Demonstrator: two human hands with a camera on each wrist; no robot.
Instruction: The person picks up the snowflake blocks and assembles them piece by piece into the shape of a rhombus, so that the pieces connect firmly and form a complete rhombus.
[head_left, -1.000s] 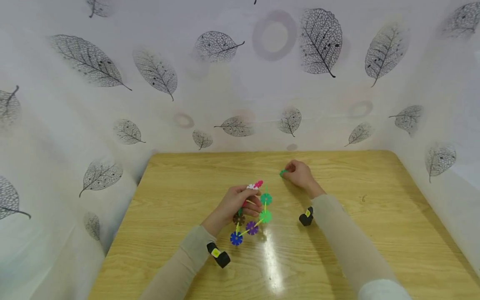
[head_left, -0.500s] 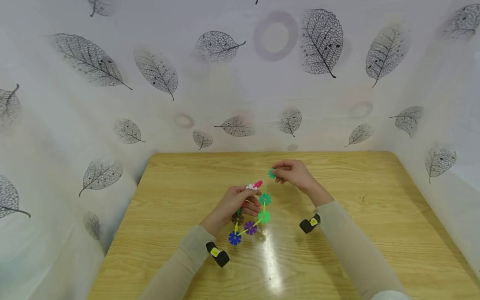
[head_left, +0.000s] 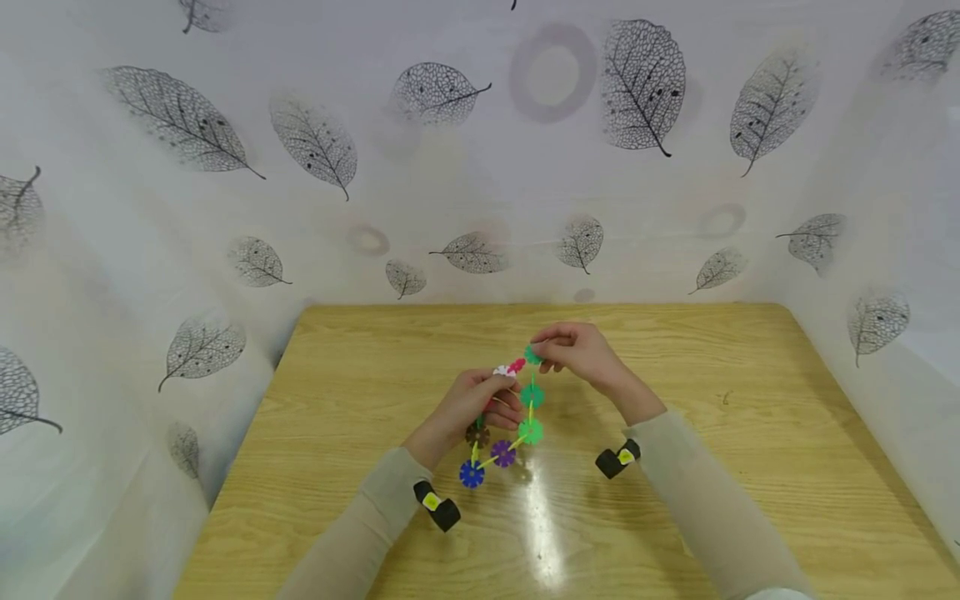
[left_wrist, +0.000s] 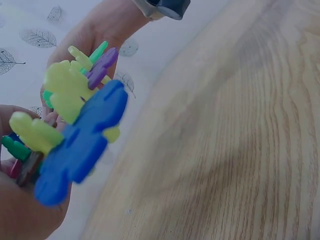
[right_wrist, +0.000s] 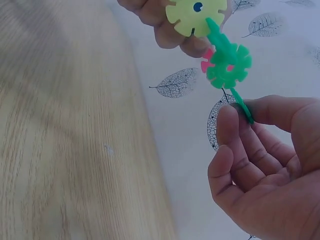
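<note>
My left hand (head_left: 463,410) grips a chain of notched plastic snowflake discs between thumb and fingers, above the table. A white disc and a pink disc (head_left: 517,365) stick out past the thumb. Below hang a brown disc, a blue disc (head_left: 472,474), a purple disc (head_left: 503,453) and green discs (head_left: 531,431), with yellow ones edge-on between them. My right hand (head_left: 583,357) pinches a green snowflake disc (right_wrist: 245,109) by its edge. In the right wrist view, that disc meets the rim of another green disc (right_wrist: 230,67) at the chain's end; whether they interlock I cannot tell.
The wood-grain table (head_left: 750,500) spreads beneath both hands. A pale cloth (head_left: 480,183) with leaf prints hangs behind the table and at both sides. A black wrist camera (head_left: 618,459) is strapped to each sleeve.
My right hand has moved left with the green disc, from the table's far part to the upper end of the chain. The left hand has hardly moved.
</note>
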